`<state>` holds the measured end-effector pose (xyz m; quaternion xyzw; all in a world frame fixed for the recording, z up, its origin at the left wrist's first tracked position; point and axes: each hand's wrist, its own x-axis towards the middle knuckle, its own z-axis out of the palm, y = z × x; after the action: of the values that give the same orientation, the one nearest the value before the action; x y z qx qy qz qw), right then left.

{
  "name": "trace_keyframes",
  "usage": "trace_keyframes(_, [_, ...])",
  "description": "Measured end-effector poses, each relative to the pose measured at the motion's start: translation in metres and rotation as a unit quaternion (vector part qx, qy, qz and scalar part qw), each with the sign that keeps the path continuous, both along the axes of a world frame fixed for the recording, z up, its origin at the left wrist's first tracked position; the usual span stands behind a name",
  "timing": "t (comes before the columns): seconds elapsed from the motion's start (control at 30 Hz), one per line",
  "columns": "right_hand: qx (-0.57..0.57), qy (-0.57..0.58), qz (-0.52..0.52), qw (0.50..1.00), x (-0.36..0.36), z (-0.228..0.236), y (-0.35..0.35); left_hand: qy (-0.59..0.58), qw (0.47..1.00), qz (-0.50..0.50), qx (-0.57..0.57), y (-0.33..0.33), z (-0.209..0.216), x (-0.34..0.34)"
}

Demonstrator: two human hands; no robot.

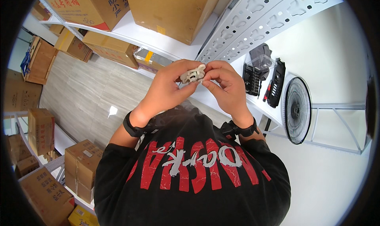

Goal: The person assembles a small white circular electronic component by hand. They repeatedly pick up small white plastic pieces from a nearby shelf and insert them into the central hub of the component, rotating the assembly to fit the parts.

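In front of my chest, my left hand (164, 87) is closed around a small beige plastic part (192, 75) with cut-outs and a dark spot in its middle. The thumb lies below it and the fingers above. My right hand (227, 85) pinches at the part's right edge, its thumb and fingertips bent together. A pale, clear-looking bit shows by those fingertips, too small to name. Both wrists wear a black band.
Shelves with cardboard boxes (158, 12) stand ahead and at the left. A perforated white metal upright (261, 16) rises at the far right. On the white surface beside my right hand lie a black tool case (275, 83), a dark grey cloth (260, 56) and a round black fan (297, 110).
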<state>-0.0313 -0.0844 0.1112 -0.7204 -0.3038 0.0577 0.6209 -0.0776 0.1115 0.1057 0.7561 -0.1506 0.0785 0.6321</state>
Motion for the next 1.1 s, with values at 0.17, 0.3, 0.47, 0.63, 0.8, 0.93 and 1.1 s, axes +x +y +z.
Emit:
trace_keyframes(0.17, [-0.001, 0.036, 0.014, 0.999, -0.001, 0.001, -0.003, 0.062, 0.993, -0.054, -0.079, 0.002, -0.004, 0.003])
trace_keyframes(0.3, [0.004, 0.009, 0.021, 1.0, -0.002, -0.001, -0.003, 0.035, 0.998, -0.031, -0.035, 0.002, -0.003, 0.005])
trace_keyframes(0.47, [0.038, 0.055, 0.002, 0.998, -0.008, 0.005, 0.002, 0.033, 0.997, -0.02, -0.07, 0.004, -0.004, 0.007])
trace_keyframes(0.63, [0.017, 0.036, -0.002, 0.999, -0.006, 0.012, -0.002, 0.101, 0.978, -0.056, -0.173, 0.002, -0.001, 0.009])
trace_keyframes(0.8, [-0.001, 0.002, -0.026, 1.0, -0.006, 0.006, 0.0, 0.128, 0.96, -0.086, -0.234, 0.001, 0.002, 0.005])
trace_keyframes(0.93, [0.008, -0.022, -0.02, 1.0, -0.006, 0.007, 0.001, 0.122, 0.957, -0.08, -0.25, -0.001, 0.002, 0.003])
trace_keyframes(1.1, [0.009, -0.059, -0.023, 0.998, -0.004, 0.004, 0.0, 0.107, 0.958, -0.058, -0.259, -0.007, 0.006, 0.0])
